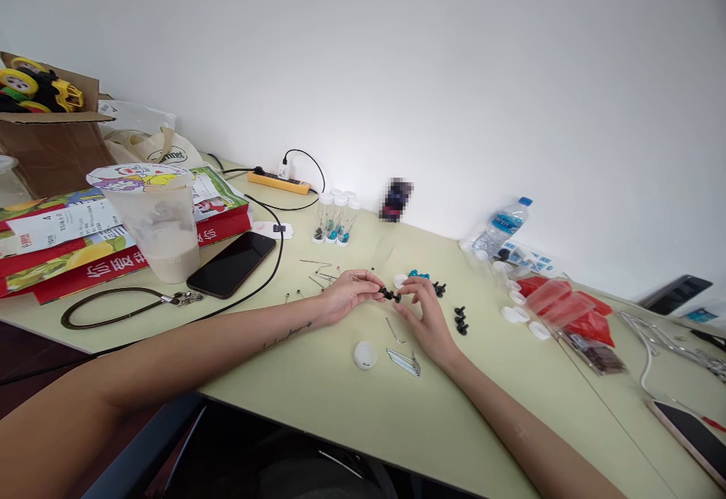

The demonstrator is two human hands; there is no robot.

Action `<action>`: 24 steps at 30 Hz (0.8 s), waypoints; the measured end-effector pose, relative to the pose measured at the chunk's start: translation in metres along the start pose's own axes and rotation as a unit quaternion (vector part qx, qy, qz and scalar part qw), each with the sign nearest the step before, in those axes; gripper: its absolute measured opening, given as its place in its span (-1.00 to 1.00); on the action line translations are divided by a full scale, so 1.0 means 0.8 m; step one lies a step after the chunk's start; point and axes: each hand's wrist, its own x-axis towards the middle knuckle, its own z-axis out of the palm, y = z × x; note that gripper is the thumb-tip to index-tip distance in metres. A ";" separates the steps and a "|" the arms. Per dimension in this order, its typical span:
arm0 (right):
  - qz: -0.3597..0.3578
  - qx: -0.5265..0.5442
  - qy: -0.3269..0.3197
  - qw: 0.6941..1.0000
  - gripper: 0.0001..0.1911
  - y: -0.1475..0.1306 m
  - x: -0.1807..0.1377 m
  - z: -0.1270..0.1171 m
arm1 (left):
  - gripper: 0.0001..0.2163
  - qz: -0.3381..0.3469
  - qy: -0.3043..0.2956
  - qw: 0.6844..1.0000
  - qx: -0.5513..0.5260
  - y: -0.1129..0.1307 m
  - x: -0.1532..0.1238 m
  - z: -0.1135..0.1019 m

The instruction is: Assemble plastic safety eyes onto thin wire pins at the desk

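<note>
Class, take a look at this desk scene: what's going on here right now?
A person sits at a pale green table with both forearms stretched over it. The left hand and right hand meet over the tabletop, both pinching a small black part between the fingertips. More small black parts lie just right of the hands, a bundle of metal pins and a white cap just in front. A phone and a plastic cup stand off to the left.
</note>
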 end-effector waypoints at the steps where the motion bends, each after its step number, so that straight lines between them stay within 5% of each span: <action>1: 0.000 -0.002 0.012 1.000 -0.79 0.000 0.000 0.000 | -0.85 0.000 0.004 1.000 -0.001 0.000 0.000 0.000; 3: 0.005 -0.001 0.024 1.000 -0.69 -0.001 -0.001 0.000 | -0.85 -0.001 0.006 1.000 -0.002 -0.001 0.000 0.000; 11: 0.006 0.004 -0.018 1.000 -0.88 0.003 0.000 0.001 | -0.85 -0.001 0.001 1.000 0.000 -0.002 0.001 -0.001; 15: 0.012 -0.003 0.015 1.000 -0.67 0.003 0.000 0.003 | -0.86 -0.001 0.003 1.000 -0.001 -0.001 0.001 -0.001; 18: 0.020 0.004 -0.014 1.000 -0.81 0.000 0.000 0.001 | -0.86 0.000 0.002 1.000 -0.001 -0.002 0.001 -0.001; 24: 0.015 0.004 -0.033 0.999 -0.79 -0.004 0.002 0.000 | -0.86 -0.002 -0.001 1.000 -0.002 -0.002 0.001 -0.001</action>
